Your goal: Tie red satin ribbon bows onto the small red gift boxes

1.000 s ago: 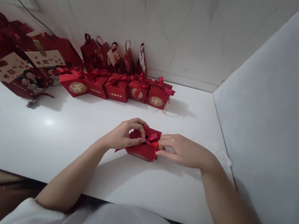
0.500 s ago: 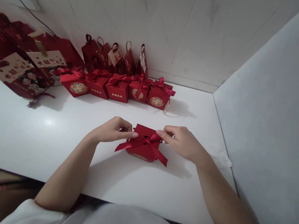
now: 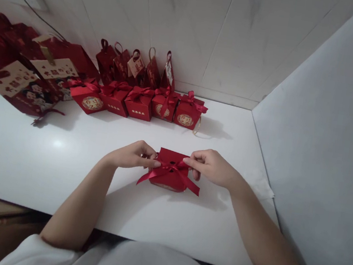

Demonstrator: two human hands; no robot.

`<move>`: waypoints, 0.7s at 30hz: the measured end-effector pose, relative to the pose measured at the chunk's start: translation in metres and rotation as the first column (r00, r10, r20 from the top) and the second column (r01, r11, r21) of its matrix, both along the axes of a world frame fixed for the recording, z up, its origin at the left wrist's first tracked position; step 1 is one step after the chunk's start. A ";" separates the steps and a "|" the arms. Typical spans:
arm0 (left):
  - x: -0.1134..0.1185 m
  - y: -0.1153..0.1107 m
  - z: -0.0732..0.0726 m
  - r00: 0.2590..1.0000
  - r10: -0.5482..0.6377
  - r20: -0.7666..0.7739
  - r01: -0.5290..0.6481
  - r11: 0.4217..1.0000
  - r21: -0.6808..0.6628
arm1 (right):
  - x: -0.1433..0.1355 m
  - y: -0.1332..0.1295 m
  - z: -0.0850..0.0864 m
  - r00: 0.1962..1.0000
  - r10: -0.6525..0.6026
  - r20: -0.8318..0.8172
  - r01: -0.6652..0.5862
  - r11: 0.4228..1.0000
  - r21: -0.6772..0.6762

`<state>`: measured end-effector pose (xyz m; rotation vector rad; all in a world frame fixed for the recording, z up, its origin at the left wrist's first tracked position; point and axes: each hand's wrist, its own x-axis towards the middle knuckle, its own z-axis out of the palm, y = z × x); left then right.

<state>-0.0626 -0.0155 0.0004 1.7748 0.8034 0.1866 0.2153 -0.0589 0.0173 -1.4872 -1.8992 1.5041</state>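
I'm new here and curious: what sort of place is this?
Perhaps a small workroom or a corner at home; I can't tell which. A white table stands by a marble-patterned wall, with a row of ribboned red boxes on it.

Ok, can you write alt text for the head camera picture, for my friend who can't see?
A person's left hand and right hand pinch the two sides of a red bow on a small red box. The box sits on a white table, with five ribbon-topped red boxes in a row behind it.
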 end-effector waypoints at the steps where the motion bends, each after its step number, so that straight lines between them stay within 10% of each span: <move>1: 0.000 0.000 0.000 1.000 -0.009 0.022 0.009 1.000 -0.020 | 0.000 0.001 0.000 0.999 0.013 -0.031 -0.013 1.000 -0.009; 21: -0.005 0.004 -0.003 0.994 -0.068 0.091 0.082 0.984 -0.155 | 0.009 0.009 -0.009 0.992 0.120 0.023 -0.122 0.979 0.166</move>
